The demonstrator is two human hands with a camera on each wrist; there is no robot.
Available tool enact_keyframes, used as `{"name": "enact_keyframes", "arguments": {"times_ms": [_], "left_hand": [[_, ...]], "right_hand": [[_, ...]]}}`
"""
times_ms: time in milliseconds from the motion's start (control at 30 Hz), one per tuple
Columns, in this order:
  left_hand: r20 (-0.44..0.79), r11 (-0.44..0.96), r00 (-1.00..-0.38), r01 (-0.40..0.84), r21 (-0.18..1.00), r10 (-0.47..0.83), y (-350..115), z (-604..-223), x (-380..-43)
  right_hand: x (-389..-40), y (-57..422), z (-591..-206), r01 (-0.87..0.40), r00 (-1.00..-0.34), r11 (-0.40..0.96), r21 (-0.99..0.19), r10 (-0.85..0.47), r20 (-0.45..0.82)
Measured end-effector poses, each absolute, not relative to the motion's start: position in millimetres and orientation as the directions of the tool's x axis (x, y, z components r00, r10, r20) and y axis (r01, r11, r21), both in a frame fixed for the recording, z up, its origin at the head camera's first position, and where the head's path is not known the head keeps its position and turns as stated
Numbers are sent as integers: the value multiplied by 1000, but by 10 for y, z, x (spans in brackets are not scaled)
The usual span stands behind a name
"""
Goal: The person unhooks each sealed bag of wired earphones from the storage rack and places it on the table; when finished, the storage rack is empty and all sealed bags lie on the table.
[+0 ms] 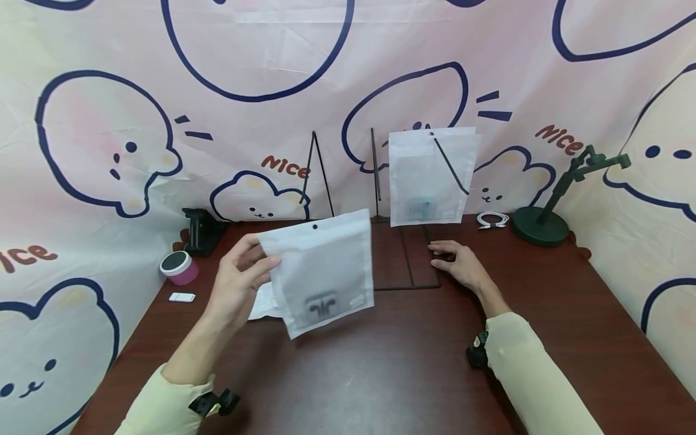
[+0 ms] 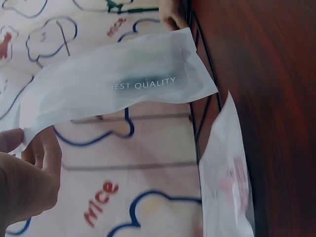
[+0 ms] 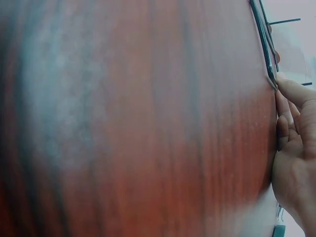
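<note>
Left of the left hand's fingers lie a white-lidded pink jar [image 1: 179, 267] and a small white rectangular object [image 1: 182, 297]; beyond them stands a black stand [image 1: 202, 232]. The left hand [image 1: 236, 278] pinches the upper left edge of a white zip pouch [image 1: 322, 272], raised right of its fingers, a dark item showing through. A second pouch [image 1: 264, 302] lies below those fingers. Farther right, a black wire rack [image 1: 408, 260] bears a hanging pouch [image 1: 432, 178], beyond the right fingers. The right hand [image 1: 462, 266], its fingers loosely extended, touches the rack's right base edge. Right of them are a coiled white cable [image 1: 492, 220] and a green stand [image 1: 541, 226].
</note>
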State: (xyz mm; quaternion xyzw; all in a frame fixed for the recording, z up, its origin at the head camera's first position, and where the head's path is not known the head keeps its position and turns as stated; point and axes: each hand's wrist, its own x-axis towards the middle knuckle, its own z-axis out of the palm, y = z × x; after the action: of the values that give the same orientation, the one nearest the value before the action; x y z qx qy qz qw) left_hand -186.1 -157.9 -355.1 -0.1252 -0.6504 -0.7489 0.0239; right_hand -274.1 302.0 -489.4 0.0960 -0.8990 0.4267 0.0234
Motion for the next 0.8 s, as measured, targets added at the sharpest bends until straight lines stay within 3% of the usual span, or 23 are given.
{"name": "enact_keyframes", "arguments": {"times_ms": [800], "left_hand": [[322,-317,-932,359,878,-164,-2891,-3300,-1691]], "right_hand": [[-2729,3032,-4901,-175,-984,618,-767,-144,109]]}}
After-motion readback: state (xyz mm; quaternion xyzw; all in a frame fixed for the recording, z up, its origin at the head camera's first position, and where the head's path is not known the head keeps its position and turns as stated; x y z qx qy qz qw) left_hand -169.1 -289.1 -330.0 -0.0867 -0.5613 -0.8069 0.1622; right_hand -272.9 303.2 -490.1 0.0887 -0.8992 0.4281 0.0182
